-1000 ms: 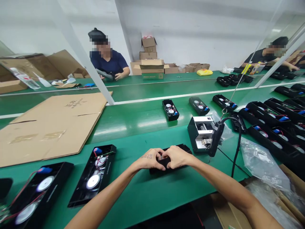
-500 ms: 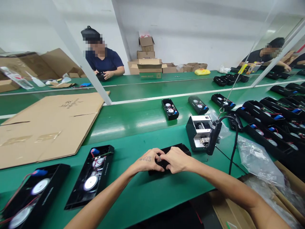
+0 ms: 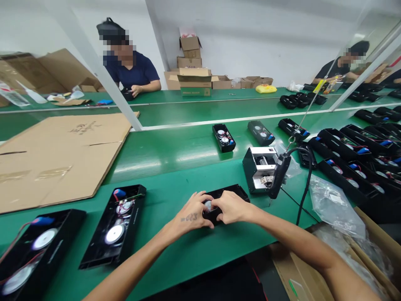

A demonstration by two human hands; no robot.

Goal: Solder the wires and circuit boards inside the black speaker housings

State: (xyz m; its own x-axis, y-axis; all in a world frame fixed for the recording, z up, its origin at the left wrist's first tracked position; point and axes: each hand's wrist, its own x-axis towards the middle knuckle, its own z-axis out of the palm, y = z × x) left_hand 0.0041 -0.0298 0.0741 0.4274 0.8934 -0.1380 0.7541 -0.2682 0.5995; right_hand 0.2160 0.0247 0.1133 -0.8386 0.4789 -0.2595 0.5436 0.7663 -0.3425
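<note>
A black speaker casing (image 3: pixel 240 193) lies on the green bench mat in front of me, partly covered by both hands. Over its left end, my left hand (image 3: pixel 193 212) grips with the fingers along the far side and the thumb at the near edge. My right hand (image 3: pixel 232 206) is closed over the middle of the casing, its bent fingers and thumb pointing inward; what they pinch is hidden. A pale round part (image 3: pixel 208 205) shows between the hands. To the left lie two open casings, one with a lit white speaker cone (image 3: pixel 114 234) and one with a blue-wrapped part (image 3: pixel 43 221).
A hanging electric screwdriver (image 3: pixel 279 175) dangles beside a silver-black screw feeder (image 3: pixel 259 169). Flat cardboard (image 3: pixel 59 159) covers the left side. Many black casings (image 3: pixel 344 144) crowd the right, near a plastic bag (image 3: pixel 336 205). Two people sit across the bench.
My left hand has shifted slightly left, away from the right hand, so the pale round part shows between them. The whole view has tilted a little downward.
</note>
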